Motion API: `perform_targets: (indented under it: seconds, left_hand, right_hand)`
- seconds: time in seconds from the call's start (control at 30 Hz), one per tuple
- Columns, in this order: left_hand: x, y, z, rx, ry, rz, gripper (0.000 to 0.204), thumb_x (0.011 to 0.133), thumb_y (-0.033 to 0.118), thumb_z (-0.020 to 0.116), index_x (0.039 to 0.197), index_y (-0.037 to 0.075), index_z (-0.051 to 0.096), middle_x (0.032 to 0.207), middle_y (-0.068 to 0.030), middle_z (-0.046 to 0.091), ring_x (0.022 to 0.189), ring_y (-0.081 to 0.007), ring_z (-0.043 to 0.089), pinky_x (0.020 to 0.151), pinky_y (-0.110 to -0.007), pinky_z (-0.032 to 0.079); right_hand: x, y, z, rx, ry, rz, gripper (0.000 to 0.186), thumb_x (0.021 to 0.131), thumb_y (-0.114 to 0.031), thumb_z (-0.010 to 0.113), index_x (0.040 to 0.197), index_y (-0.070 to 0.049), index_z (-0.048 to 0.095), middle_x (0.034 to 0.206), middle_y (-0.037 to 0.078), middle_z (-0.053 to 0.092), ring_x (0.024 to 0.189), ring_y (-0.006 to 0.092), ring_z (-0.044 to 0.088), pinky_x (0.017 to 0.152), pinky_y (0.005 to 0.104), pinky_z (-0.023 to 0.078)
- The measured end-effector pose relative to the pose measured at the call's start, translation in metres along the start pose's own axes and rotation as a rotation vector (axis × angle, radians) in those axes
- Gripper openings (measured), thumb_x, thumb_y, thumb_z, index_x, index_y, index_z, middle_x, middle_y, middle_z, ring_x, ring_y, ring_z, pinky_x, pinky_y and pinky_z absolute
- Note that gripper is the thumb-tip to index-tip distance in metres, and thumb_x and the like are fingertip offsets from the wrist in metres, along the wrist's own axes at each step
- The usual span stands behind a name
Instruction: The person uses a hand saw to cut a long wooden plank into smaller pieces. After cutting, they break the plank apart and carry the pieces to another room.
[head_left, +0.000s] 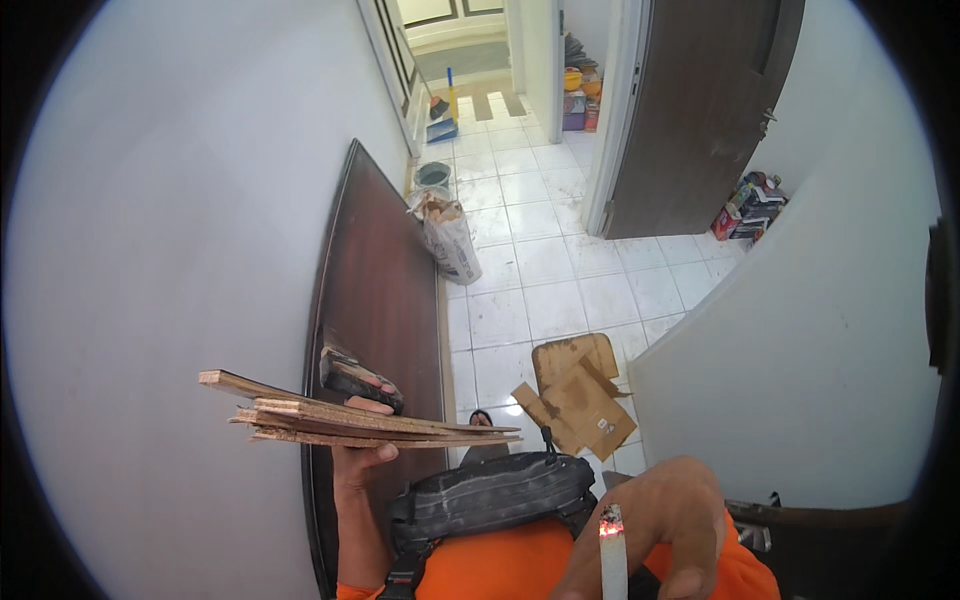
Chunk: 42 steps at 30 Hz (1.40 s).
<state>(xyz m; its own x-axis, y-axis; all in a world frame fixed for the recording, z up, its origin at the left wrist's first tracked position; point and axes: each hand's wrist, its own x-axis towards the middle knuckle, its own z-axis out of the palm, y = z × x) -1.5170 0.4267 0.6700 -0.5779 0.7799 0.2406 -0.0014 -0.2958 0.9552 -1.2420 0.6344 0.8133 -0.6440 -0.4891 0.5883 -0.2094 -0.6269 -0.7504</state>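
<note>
My left hand (362, 456) grips a stack of thin wooden strips (340, 423), which lies roughly level across it with rough, layered ends toward the left. Above the strips, fingers of the same hand rest against a dark, worn block-like piece (350, 376); its kind I cannot make out. Close up at the lower right, my right hand (672, 520) is raised with its fingers bent down around a lit cigarette (613, 552) with a glowing tip. Its fingertips run to the lower edge, so the pinch itself is mostly hidden.
A dark red-brown panel (385, 260) leans on the left wall. Flattened cardboard (590, 408) lies on the tiled floor ahead. Beyond are a filled sack (452, 242), a bucket (433, 177) and a blue dustpan (442, 130). A brown door (690, 120) stands open at right, near stacked boxes (750, 208).
</note>
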Motion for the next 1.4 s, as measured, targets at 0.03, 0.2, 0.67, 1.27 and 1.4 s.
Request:
perform_targets:
  seconds: [0.03,0.2,0.67,1.27,1.4]
  left_hand:
    - [0.031,0.000,-0.002,-0.035,-0.010,0.002,0.057,0.056,0.026,0.096,0.105,0.010,0.070,0.132,-0.0079,0.053,0.125,-0.0269,0.053,0.110,-0.046,0.037]
    - [0.159,-0.012,-0.016,-0.086,-0.093,-0.054,0.059,0.053,0.022,0.096,0.105,0.008,0.069,0.135,-0.0079,0.051,0.126,-0.0275,0.053,0.111,-0.045,0.037]
    - [0.493,-0.108,0.029,-0.221,-0.325,-0.064,0.065,0.061,0.019,0.083,0.119,-0.001,0.060,0.138,-0.0159,0.052,0.129,-0.0337,0.052,0.112,-0.049,0.040]
    - [0.870,-0.224,0.098,-0.057,-0.012,-0.055,0.070,0.064,0.019,0.081,0.126,-0.003,0.056,0.133,-0.0147,0.054,0.120,-0.0335,0.058,0.108,-0.050,0.045]
    - [0.953,-0.273,0.065,-0.204,-0.001,-0.111,0.071,0.065,0.018,0.080,0.128,-0.003,0.055,0.132,-0.0144,0.054,0.118,-0.0335,0.059,0.107,-0.050,0.046]
  right_hand:
    - [0.013,-0.009,-0.024,-0.113,0.011,-0.144,0.067,0.092,-0.009,0.073,0.149,0.009,0.043,0.146,0.045,0.038,0.136,0.0531,0.046,0.106,0.0524,0.047]
    - [0.068,-0.045,-0.100,-0.337,0.190,-0.413,0.069,0.093,-0.019,0.072,0.145,0.016,0.043,0.139,0.047,0.044,0.125,0.0568,0.054,0.099,0.0532,0.051]
    - [-0.224,-0.005,-0.362,-0.483,2.285,-0.225,0.023,0.091,-0.010,0.069,0.110,-0.002,0.061,0.089,0.008,0.068,0.080,0.0165,0.067,0.072,0.0320,0.056]
    - [-0.411,-0.136,-0.817,-0.680,2.297,0.454,0.030,0.086,-0.012,0.065,0.116,-0.010,0.063,0.079,0.009,0.069,0.061,0.0177,0.064,0.055,0.0347,0.051]
    - [-0.568,-0.072,-0.852,-2.023,1.561,0.989,0.017,0.077,-0.016,0.070,0.092,-0.009,0.073,0.080,0.011,0.072,0.067,0.0277,0.068,0.063,0.0427,0.054]
